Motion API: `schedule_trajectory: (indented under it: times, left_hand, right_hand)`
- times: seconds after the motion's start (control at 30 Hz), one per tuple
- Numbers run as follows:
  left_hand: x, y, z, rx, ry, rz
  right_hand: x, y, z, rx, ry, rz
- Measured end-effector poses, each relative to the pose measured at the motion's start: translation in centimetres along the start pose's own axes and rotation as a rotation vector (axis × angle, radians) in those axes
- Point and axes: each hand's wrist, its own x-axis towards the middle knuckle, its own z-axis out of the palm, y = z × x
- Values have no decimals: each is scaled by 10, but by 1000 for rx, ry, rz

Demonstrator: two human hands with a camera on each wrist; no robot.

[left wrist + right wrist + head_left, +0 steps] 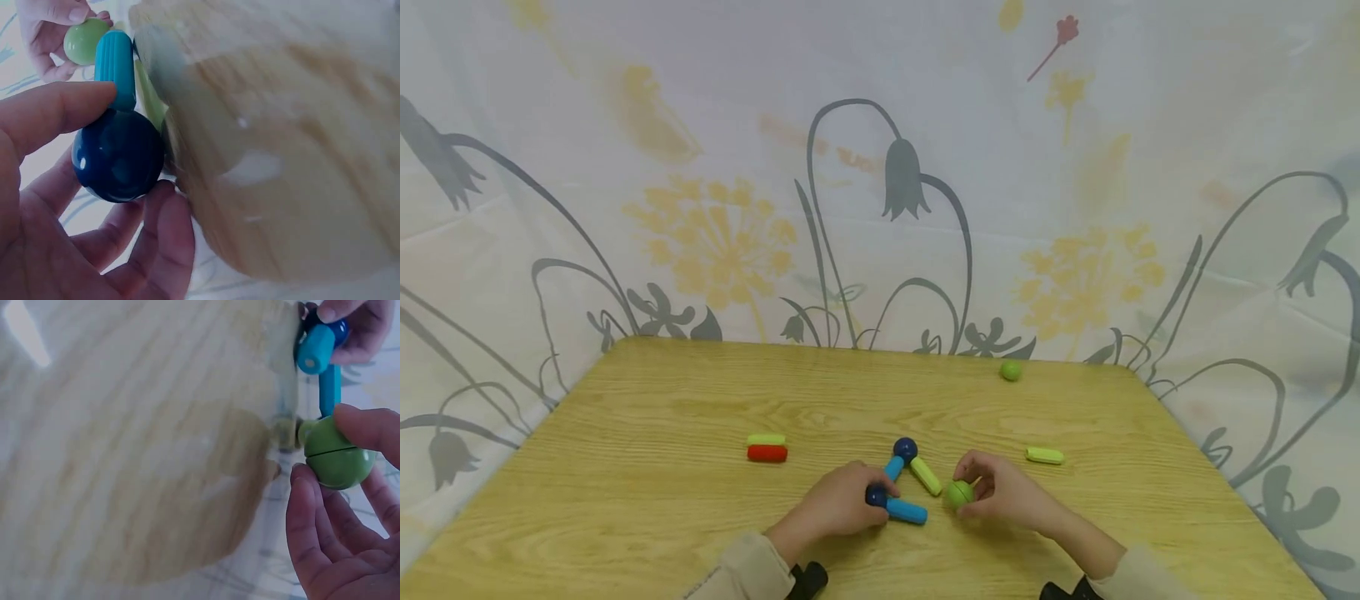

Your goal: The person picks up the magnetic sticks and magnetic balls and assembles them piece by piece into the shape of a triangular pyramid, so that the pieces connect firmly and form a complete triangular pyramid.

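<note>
Left hand [838,504] grip pinches glossy navy ball [876,497]; right hand [1003,492] grip clasps seamed green ball [958,493].

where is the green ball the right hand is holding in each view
Head: the green ball sits low, just right of centre, gripped by the right hand.
Left wrist: the same ball is at the top left, beside the tip of the light blue rod.
Right wrist: it fills the right middle, pinched between the fingers.
Shared landmark: the light blue rod on the dark blue ball.
</note>
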Motion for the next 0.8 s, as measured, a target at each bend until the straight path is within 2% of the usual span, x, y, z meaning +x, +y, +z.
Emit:
schedule_trajectory:
  times: [0.13,0.23,0.57,0.8]
  left_hand:
    - [0,5,3,95,17,2]
    - [0,7,4,111,35,-6]
    - [1,3,6,51,18,13]
    - [1,2,6,21,8,12]
  right_hand:
    - [-1,-2,5,14,-31,8]
    - [-1,-3,8,27,-49,2]
    - [0,-7,14,47,-89,-31]
    - [1,-7,12,57,-119,-23]
